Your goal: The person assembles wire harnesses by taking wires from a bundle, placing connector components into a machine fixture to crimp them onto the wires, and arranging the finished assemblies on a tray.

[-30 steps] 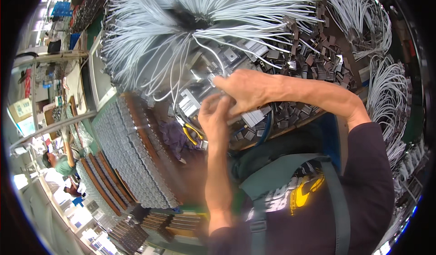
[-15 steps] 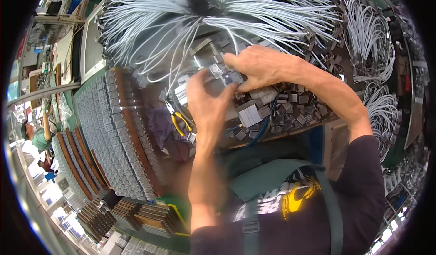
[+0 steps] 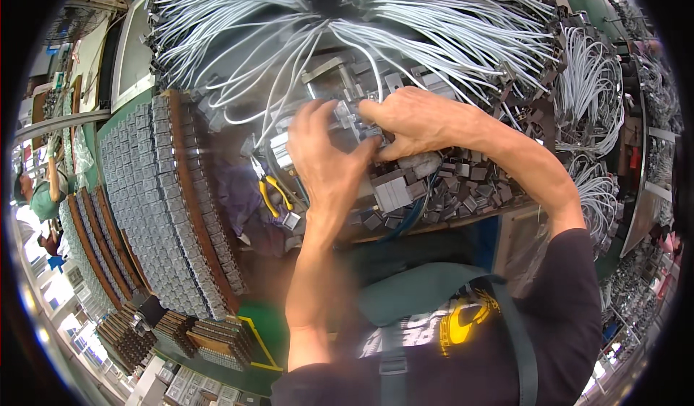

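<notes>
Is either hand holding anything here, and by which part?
Cannot be told: the left hand and right hand are at the metal fixture, any grip hidden.

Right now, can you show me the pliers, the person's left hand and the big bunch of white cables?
Pliers (image 3: 263, 183): head view, at the top of the yellow handles.
Left hand (image 3: 323, 154): head view, on the back of the hand.
White cables (image 3: 463, 27): head view, in the bunch's right-hand spread.
</notes>
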A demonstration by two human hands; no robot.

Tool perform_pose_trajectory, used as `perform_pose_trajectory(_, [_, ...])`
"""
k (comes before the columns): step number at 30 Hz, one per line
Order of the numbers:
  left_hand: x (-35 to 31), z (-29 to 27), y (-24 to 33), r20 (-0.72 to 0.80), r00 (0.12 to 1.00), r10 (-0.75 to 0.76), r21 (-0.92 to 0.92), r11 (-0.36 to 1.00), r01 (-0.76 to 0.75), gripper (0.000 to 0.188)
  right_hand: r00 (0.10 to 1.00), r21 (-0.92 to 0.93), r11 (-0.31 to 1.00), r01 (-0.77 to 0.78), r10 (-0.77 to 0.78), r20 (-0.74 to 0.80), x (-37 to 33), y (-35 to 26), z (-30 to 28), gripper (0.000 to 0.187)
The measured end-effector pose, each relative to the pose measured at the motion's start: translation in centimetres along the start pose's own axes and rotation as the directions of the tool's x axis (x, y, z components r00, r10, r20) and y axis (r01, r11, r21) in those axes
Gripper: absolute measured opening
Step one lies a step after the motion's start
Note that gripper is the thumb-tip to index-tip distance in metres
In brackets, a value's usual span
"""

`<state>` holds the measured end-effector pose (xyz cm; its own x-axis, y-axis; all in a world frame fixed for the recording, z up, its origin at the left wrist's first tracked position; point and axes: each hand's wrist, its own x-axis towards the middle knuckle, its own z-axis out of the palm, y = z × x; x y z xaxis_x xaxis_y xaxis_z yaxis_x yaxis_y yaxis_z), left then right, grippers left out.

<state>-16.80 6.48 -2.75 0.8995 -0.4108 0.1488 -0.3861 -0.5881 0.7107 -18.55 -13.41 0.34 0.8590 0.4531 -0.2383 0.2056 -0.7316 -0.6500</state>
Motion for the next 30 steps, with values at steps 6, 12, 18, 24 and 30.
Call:
perform_pose_trajectory(6, [0.2,0.8,-0.4,-0.048,0.998,0.039,0.105,0.994,-0.034,0.071,0.998,-0.048,0.998,0.033,-0.036,-0.056,0.7,1.0,1.0,0.043])
perform_pose_trajectory(12, [0.5,1.8,-1.1,-0.054,0.998,0.029,0.158,0.987,-0.02,0.07,0.995,-0.093,0.995,-0.02,0.01,-0.103,0.8,1.8,2.5,0.05])
perform_pose_trajectory(18, [0.7,2.0,-1.1,-0.072,0.996,0.046,0.159,0.987,-0.034,0.07,0.947,-0.074,0.994,-0.086,0.058,-0.317,-1.0,1.2,4.0,0.077])
perform_pose_trajectory(24, [0.2,2.2,-1.2,-0.085,0.992,0.094,0.152,0.985,-0.08,0.068,0.896,0.096,0.991,-0.098,0.129,-0.424,-6.3,-1.7,2.6,0.065])
perform_pose_trajectory(30, [-2.0,1.0,-0.4,-0.108,0.989,0.099,0.014,0.995,-0.098,0.065,0.762,0.265,0.954,-0.141,0.276,-0.586,-12.9,-3.9,8.3,0.055])
